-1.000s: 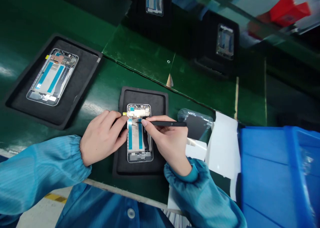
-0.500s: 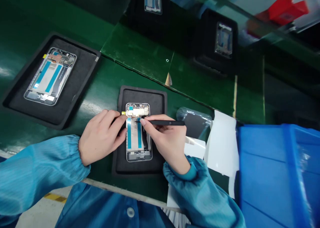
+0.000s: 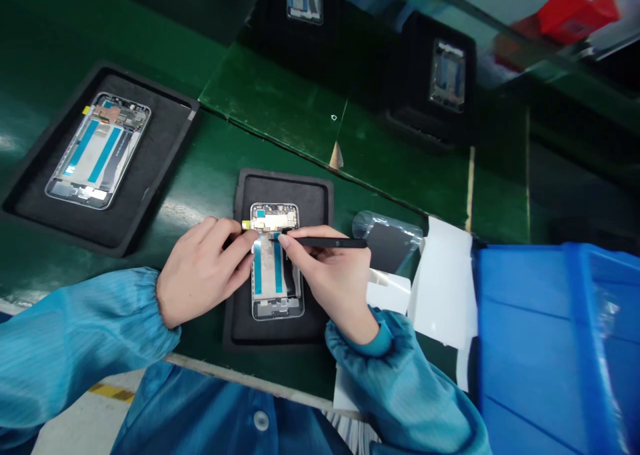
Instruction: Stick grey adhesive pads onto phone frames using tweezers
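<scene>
We note the right hand [image 3: 327,275] closed on a black stylus [image 3: 335,242], its tip over the phone frame [image 3: 276,268] on a black foam mat [image 3: 280,188]. The left hand's [image 3: 203,272] fingertips touch the frame's edge; whether it grips, we cannot tell.

We see a silver phone frame [image 3: 267,288] banded with two teal stripes across a pale grey panel, lying on a black mat [image 3: 280,192] on a dark green workbench [image 3: 200,155]. Beside it we have a matte black stylus [image 3: 335,242] and a white paper sheet [image 3: 440,282]. The finely pinstriped sleeve [image 3: 65,348] is teal-blue, and the plastic bin [image 3: 530,322] is a brighter, solid blue.
</scene>
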A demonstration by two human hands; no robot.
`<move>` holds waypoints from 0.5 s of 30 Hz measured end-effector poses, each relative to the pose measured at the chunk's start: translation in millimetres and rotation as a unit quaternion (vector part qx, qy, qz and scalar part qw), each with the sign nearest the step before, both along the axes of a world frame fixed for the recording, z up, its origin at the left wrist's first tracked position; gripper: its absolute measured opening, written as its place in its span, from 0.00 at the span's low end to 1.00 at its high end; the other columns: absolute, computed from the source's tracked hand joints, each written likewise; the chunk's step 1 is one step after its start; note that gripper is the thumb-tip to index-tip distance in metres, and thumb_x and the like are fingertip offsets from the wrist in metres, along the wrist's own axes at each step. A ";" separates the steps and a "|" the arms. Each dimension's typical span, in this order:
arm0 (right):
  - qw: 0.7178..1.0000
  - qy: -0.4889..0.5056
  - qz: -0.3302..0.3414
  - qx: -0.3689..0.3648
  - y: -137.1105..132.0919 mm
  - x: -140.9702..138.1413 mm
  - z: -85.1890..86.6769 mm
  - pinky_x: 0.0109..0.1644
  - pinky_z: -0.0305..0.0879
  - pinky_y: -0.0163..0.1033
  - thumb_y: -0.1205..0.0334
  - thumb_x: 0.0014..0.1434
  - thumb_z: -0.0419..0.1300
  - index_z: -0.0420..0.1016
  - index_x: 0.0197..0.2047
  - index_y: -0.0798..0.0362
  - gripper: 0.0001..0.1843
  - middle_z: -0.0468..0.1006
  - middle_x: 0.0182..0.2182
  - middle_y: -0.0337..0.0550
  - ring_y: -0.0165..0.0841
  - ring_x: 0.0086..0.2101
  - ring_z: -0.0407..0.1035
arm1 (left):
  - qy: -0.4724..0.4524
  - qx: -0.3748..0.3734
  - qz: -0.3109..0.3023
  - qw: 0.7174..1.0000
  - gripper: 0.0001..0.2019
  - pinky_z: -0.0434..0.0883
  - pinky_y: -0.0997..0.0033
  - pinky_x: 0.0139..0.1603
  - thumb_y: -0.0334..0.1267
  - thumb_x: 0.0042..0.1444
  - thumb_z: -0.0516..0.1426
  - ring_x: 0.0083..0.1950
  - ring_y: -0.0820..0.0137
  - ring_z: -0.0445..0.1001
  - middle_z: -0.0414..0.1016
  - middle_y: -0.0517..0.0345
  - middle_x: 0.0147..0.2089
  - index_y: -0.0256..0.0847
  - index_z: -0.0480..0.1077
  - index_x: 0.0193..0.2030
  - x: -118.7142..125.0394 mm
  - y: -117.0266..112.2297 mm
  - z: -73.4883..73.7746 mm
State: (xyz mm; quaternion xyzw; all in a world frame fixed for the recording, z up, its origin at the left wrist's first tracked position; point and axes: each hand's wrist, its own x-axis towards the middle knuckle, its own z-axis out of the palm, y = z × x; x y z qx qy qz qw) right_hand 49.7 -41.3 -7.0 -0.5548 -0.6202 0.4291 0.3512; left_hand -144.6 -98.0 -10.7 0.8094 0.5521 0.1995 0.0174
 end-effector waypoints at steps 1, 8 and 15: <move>1.000 -0.002 0.001 0.001 0.1 0.0 0.1 0.29 0.76 0.35 0.60 0.53 0.71 0.82 0.32 0.52 0.05 0.84 0.30 0.42 0.31 0.26 0.76 | 0.005 0.001 -0.005 1.000 0.14 0.71 0.59 0.38 0.36 0.64 0.56 0.39 0.61 0.67 0.72 0.47 0.42 0.36 0.74 0.54 -0.3 0.0 0.0; 1.000 -0.021 0.013 0.014 1.1 -0.7 -0.4 0.29 0.75 0.36 0.59 0.54 0.70 0.82 0.33 0.52 0.06 0.84 0.30 0.42 0.32 0.26 0.76 | 0.095 -0.020 -0.018 0.995 0.18 0.67 0.59 0.36 0.40 0.66 0.53 0.39 0.59 0.66 0.71 0.48 0.43 0.46 0.71 0.61 -2.1 -1.9 2.9; 1.000 -0.020 -0.011 0.018 -1.8 15.9 9.8 0.34 0.77 0.37 0.60 0.53 0.71 0.82 0.34 0.51 0.06 0.84 0.32 0.42 0.33 0.29 0.78 | 0.119 -0.030 -0.028 0.992 0.20 0.67 0.55 0.41 0.38 0.65 0.54 0.46 0.55 0.67 0.71 0.45 0.51 0.45 0.69 0.62 0.7 -1.0 5.0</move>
